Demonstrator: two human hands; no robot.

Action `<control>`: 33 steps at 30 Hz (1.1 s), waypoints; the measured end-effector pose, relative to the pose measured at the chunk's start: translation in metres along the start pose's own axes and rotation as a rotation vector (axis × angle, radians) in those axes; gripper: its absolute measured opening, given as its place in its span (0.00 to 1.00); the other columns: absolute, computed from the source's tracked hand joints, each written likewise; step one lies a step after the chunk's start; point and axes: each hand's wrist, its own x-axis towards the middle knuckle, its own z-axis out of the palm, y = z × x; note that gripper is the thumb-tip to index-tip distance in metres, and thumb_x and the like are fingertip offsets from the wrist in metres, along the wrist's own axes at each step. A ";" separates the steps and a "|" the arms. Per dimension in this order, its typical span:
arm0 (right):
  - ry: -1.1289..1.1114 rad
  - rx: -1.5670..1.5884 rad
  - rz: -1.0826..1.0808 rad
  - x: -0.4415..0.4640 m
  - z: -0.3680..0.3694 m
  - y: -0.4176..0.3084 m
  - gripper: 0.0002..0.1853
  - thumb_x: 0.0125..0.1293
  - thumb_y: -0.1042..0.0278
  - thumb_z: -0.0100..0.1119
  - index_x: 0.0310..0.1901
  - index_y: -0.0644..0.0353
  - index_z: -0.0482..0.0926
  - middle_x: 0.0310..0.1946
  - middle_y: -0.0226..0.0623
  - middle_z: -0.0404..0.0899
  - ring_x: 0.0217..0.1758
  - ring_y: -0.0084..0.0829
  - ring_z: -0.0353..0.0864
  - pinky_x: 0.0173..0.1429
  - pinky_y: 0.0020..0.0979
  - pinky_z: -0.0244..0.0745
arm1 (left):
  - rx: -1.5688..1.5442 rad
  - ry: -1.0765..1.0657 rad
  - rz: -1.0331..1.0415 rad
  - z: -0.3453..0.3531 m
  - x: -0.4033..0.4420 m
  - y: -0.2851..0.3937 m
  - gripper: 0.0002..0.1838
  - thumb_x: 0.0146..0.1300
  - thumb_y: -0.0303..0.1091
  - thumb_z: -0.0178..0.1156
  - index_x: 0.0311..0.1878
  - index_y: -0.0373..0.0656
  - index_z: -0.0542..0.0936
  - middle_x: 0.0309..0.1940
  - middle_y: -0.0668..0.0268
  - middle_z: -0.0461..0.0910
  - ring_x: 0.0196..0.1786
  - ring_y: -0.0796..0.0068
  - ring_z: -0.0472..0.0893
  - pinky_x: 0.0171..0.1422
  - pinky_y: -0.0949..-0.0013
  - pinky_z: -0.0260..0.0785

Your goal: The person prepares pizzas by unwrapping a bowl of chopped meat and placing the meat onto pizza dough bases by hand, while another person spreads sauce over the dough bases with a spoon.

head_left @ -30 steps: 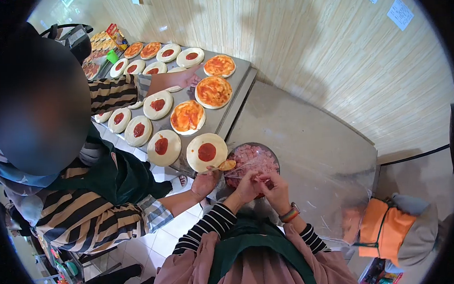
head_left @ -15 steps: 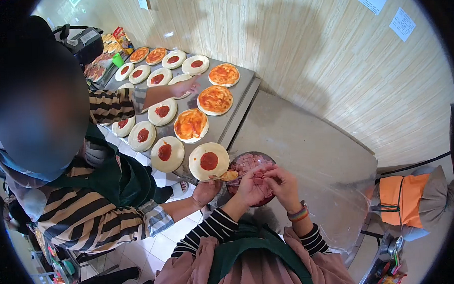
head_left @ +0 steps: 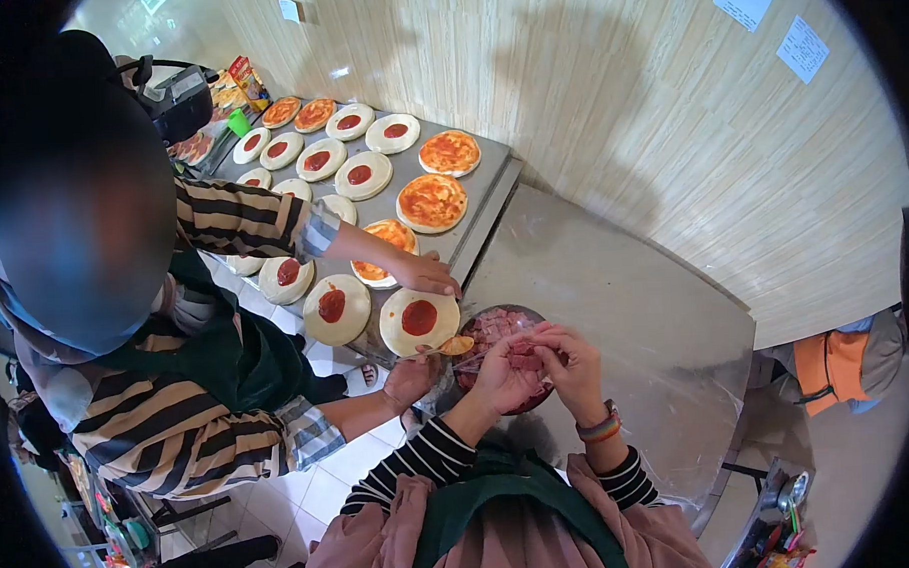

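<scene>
A: First item, and location?
B: Diced pink meat (head_left: 523, 356), small lot, in the left hand (head_left: 508, 374), over the bowl (head_left: 529, 311).

A: Condition of hands?
B: Left: cupped around the meat, holding it. Right hand (head_left: 575, 370): close against the left, fingertips bunched at the same lot; whether gripping a piece, impossible to tell.

A: Step in hand?
B: By judgement, picking pieces apart with the fingertips.

A: Next move, requirements?
B: Probably a light pinch and a steady left palm, for parting pieces without spilling.

A: Immediate surroundings?
B: In the bowl, more of the same meat, partly hidden by the hands. Just beside, one spoon (head_left: 458, 345), orange-smeared, in a co-worker's lower hand (head_left: 408, 383). Co-worker's upper hand (head_left: 429, 275): near the far edge of the closest dough round (head_left: 394, 331), red sauce (head_left: 419, 317) at its middle.

A: Farther out?
B: Other dough rounds (head_left: 351, 318), sauce dotted or spread, on a metal bench (head_left: 441, 244). Behind, wood-grain wall (head_left: 568, 90) with printed sheets (head_left: 803, 49).
</scene>
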 end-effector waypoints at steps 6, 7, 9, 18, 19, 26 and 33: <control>-0.013 0.192 0.300 0.004 -0.008 0.001 0.05 0.51 0.80 0.56 0.31 0.63 0.78 0.28 0.35 0.74 0.26 0.21 0.73 0.30 0.22 0.70 | 0.017 0.015 -0.018 0.003 -0.005 0.000 0.14 0.60 0.32 0.44 0.46 0.36 0.71 0.41 0.59 0.75 0.44 0.69 0.76 0.55 0.63 0.67; -0.012 0.190 0.298 0.004 -0.008 0.003 0.05 0.51 0.80 0.56 0.31 0.63 0.78 0.28 0.35 0.74 0.26 0.21 0.73 0.30 0.22 0.70 | 0.018 0.012 -0.018 0.003 -0.006 0.001 0.14 0.60 0.32 0.44 0.46 0.36 0.71 0.41 0.59 0.75 0.44 0.69 0.76 0.55 0.63 0.67; -0.014 0.184 0.322 0.003 -0.009 0.001 0.05 0.51 0.80 0.56 0.31 0.63 0.78 0.27 0.33 0.72 0.26 0.21 0.73 0.28 0.20 0.69 | 0.050 0.049 -0.026 0.006 -0.009 0.002 0.15 0.60 0.32 0.44 0.47 0.36 0.71 0.42 0.59 0.75 0.45 0.68 0.76 0.55 0.64 0.67; 0.003 -0.047 0.183 0.004 -0.013 -0.016 0.05 0.48 0.81 0.58 0.29 0.62 0.78 0.24 0.31 0.70 0.25 0.19 0.69 0.29 0.19 0.65 | 0.120 0.104 -0.065 0.020 -0.024 0.004 0.16 0.61 0.33 0.44 0.49 0.36 0.69 0.45 0.58 0.73 0.49 0.67 0.74 0.57 0.64 0.66; 0.002 -0.045 0.178 0.005 -0.013 -0.017 0.05 0.48 0.81 0.58 0.29 0.62 0.78 0.24 0.31 0.70 0.25 0.19 0.69 0.29 0.19 0.65 | 0.123 0.101 -0.061 0.023 -0.026 0.003 0.16 0.61 0.33 0.44 0.49 0.36 0.69 0.45 0.58 0.73 0.49 0.67 0.74 0.57 0.64 0.66; 0.001 0.304 0.256 0.005 -0.007 -0.002 0.03 0.53 0.80 0.55 0.31 0.66 0.76 0.28 0.32 0.76 0.30 0.17 0.72 0.33 0.18 0.66 | 0.207 0.166 -0.022 0.022 -0.033 0.004 0.15 0.61 0.33 0.45 0.49 0.36 0.70 0.45 0.58 0.74 0.49 0.68 0.74 0.53 0.69 0.69; 0.068 0.505 0.368 0.032 -0.005 0.023 0.06 0.54 0.74 0.56 0.34 0.64 0.76 0.31 0.33 0.79 0.29 0.16 0.72 0.29 0.16 0.64 | 0.272 0.298 -0.011 -0.003 -0.048 0.000 0.14 0.60 0.31 0.47 0.48 0.36 0.71 0.45 0.58 0.74 0.49 0.68 0.74 0.54 0.69 0.68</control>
